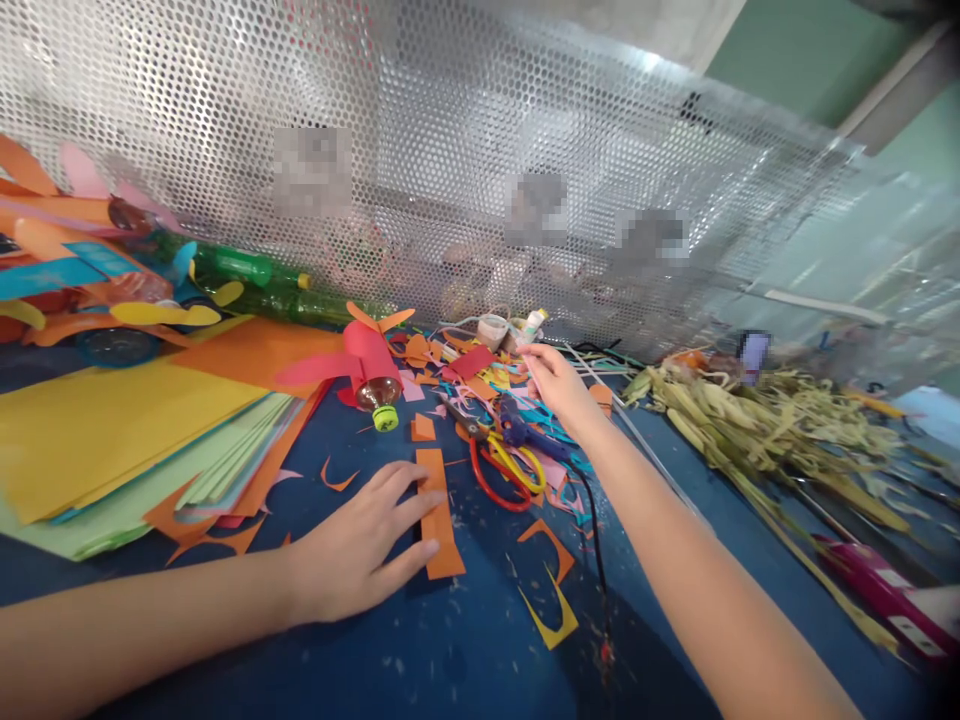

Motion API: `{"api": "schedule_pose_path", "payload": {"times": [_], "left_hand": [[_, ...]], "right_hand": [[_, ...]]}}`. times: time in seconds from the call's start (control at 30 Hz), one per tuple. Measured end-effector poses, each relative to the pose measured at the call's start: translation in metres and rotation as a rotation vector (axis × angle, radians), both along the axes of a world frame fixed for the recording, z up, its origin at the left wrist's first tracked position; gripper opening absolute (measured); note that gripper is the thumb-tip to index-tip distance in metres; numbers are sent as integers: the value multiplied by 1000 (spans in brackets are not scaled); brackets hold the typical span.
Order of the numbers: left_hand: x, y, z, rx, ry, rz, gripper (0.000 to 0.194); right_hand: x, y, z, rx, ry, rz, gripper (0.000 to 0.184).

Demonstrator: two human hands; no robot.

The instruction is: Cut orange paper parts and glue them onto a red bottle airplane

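Orange strip [442, 526] underlies splayed left grip [358, 542], right grip's [559, 383] hold unclear, bottle-cap marks [385, 417] illegible.

I see a shiny perforated sheet [442, 110] across the frame's top, pale husks [739, 410] heaped at right, a magenta object [874, 588] lower right.

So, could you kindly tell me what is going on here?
Someone is at work at a blue table. The left hand lies on an orange paper strip, while the right hand reaches over the paper scraps near a small white bottle; whether that hand holds anything is unclear. Scissors lie by the scraps, and a bottle wrapped in red paper is beyond the left hand.
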State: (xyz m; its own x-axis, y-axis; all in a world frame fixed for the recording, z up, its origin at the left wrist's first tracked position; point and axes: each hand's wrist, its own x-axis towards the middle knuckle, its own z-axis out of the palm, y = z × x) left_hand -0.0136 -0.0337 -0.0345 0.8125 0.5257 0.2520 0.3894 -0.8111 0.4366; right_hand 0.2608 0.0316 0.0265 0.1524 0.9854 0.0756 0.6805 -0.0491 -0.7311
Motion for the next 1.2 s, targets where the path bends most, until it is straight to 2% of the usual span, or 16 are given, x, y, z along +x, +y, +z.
{"api": "schedule_pose_path", "payload": {"times": [0.1, 0.17, 0.2, 0.27, 0.33, 0.43, 0.57, 0.7, 0.8, 1.0, 1.2], "left_hand": [[0, 2, -1, -36, -43, 27, 40], [0, 4, -4, -80, -107, 97, 37], [0, 5, -5, -106, -153, 145, 34], [1, 7, -6, -145, -254, 233, 32], [2, 8, -6, -144, -297, 245, 35], [3, 8, -6, -85, -203, 136, 32], [6, 9, -9, -23, -125, 88, 23], [9, 8, -12, 48, -115, 44, 22], [10, 7, -11, 60, -55, -5, 18], [10, 5, -8, 133, -41, 27, 22], [12, 6, -7, 131, 53, 51, 22]], "right_hand": [[-22, -15, -9, 21, 181, 95, 34], [-41, -36, -19, -29, 596, 294, 35], [-50, -48, -25, -81, 731, 376, 36], [-64, -70, -34, -185, 829, 458, 35], [-74, -85, -41, -201, 826, 524, 29], [-81, -98, -47, -203, 746, 599, 19], [-86, -102, -54, -155, 721, 553, 11], [-87, -100, -59, -83, 639, 460, 22], [-85, -99, -59, -87, 660, 486, 27], [-84, -98, -58, -124, 746, 512, 11], [-84, -97, -57, 3, 516, 458, 15]]}}
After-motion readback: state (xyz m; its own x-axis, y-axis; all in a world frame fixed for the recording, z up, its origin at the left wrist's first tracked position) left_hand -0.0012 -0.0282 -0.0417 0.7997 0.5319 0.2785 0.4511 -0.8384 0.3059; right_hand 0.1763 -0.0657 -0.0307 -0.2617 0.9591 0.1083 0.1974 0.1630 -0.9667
